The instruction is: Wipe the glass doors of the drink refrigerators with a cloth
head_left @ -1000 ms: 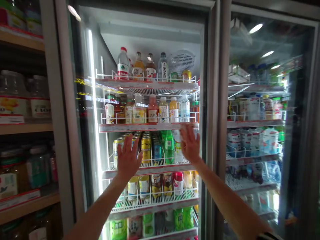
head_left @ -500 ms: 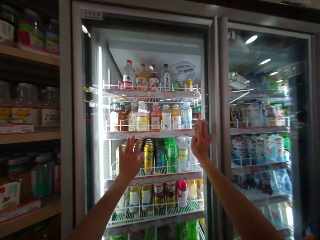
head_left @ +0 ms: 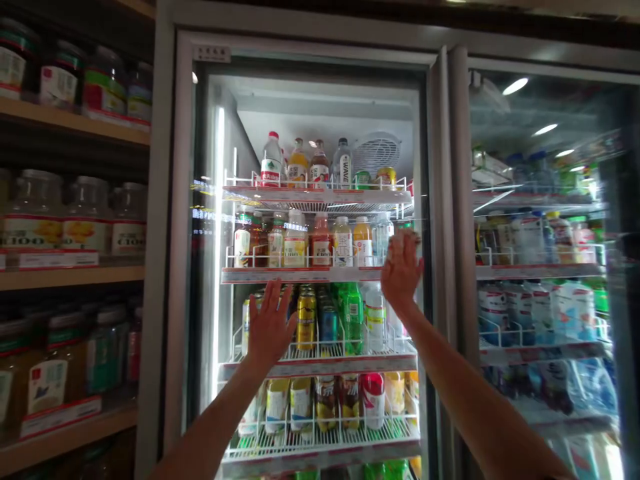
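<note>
Both hands are raised before the glass door of a lit drinks cooler (head_left: 310, 50). My left hand (head_left: 270, 327) is spread and empty, in front of the shelf with the yellow can (head_left: 306, 321). Higher and to the right, my right hand (head_left: 401, 270) is up with its fingers extended and nothing in it, near the door's right side and the end of the bottle shelf (head_left: 300, 275). Whether either palm touches the glass cannot be made out. Behind the glass stand an orange juice bottle (head_left: 363, 241), a green bottle (head_left: 353, 319) and several others.
A second glass-door cooler (head_left: 537, 272) with bottles is on the right. To the left, wooden shelves (head_left: 75, 277) hold jars and bottles. The metal door frame (head_left: 443, 200) runs upright between the two doors.
The view has shifted a little to the left, so the coolers sit further right and slightly lower in the picture. Both hands keep their raised, spread pose.
</note>
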`<state>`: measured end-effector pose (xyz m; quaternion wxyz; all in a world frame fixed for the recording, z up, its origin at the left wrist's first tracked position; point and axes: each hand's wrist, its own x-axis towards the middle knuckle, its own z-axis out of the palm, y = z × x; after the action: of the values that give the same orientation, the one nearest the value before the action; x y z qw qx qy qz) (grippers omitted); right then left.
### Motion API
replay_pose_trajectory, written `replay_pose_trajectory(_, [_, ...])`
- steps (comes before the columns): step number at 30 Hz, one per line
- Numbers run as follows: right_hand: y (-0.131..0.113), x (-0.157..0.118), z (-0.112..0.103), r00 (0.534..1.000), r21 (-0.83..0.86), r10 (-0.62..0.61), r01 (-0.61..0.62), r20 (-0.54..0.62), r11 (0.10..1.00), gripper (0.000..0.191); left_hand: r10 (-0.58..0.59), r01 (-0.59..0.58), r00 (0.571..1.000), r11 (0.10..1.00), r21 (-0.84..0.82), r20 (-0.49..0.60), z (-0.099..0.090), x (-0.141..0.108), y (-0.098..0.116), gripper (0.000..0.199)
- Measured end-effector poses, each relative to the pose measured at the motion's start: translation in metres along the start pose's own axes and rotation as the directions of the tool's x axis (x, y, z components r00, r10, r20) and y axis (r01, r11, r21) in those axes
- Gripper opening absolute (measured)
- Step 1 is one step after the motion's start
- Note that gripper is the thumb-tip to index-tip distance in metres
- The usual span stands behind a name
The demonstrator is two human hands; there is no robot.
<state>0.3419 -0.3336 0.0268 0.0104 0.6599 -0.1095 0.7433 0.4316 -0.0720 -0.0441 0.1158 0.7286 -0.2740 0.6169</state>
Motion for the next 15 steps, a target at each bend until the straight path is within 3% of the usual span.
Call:
replay_pose_trajectory(2, [-0.027,-0.011,0.004,0.975,0.052,-0.202,0.198,0.087,0.979,0.059,-0.003,0.003,1.000,1.000,-0.013,-0.014,0.001,0.000,0.000,0.050])
replay_pose_trajectory(4, [-0.047,-0.028,0.004,0.877,0.122,-0.444,0.428,0.181,0.895,0.058,0.000,-0.001,0.999,1.000,-0.028,-0.037,0.001,0.001,-0.001,0.051])
replay_pose_trajectory(5, [-0.051,-0.034,0.004,0.832,0.143,-0.518,0.498,0.201,0.855,0.057,0.001,-0.003,0.999,0.999,-0.033,-0.050,0.001,0.001,-0.002,0.051])
replay_pose_trajectory(6, [-0.049,-0.035,0.003,0.814,0.143,-0.545,0.526,0.200,0.838,0.056,0.000,-0.003,0.998,0.999,-0.036,-0.063,0.000,0.002,-0.005,0.052])
replay_pose_trajectory(7, [-0.043,-0.033,0.002,0.832,0.123,-0.524,0.510,0.180,0.852,0.056,-0.002,0.000,0.997,0.999,-0.036,-0.072,-0.001,0.002,-0.009,0.052])
replay_pose_trajectory(8, [-0.034,-0.027,0.001,0.880,0.086,-0.454,0.446,0.141,0.891,0.055,-0.006,0.003,0.997,0.999,-0.035,-0.080,-0.003,0.003,-0.013,0.053])
replay_pose_trajectory(10, [-0.018,-0.011,0.003,0.973,0.014,-0.231,0.231,0.026,0.973,0.056,-0.024,0.021,0.995,0.999,-0.032,-0.092,-0.005,0.005,-0.023,0.054])
replay_pose_trajectory(12, [-0.017,-0.002,0.007,0.996,-0.009,-0.086,0.086,-0.030,0.996,0.058,-0.042,0.039,0.994,0.999,-0.030,-0.098,-0.006,0.007,-0.031,0.056])
replay_pose_trajectory(13, [-0.023,-0.004,0.009,0.996,-0.004,-0.090,0.090,-0.021,0.996,0.058,-0.048,0.045,0.994,0.999,-0.030,-0.097,-0.006,0.008,-0.034,0.057])
replay_pose_trajectory(15, [-0.043,-0.017,0.011,0.968,0.036,-0.242,0.240,0.060,0.970,0.056,-0.048,0.046,0.995,0.998,-0.033,-0.084,-0.005,0.010,-0.035,0.057])
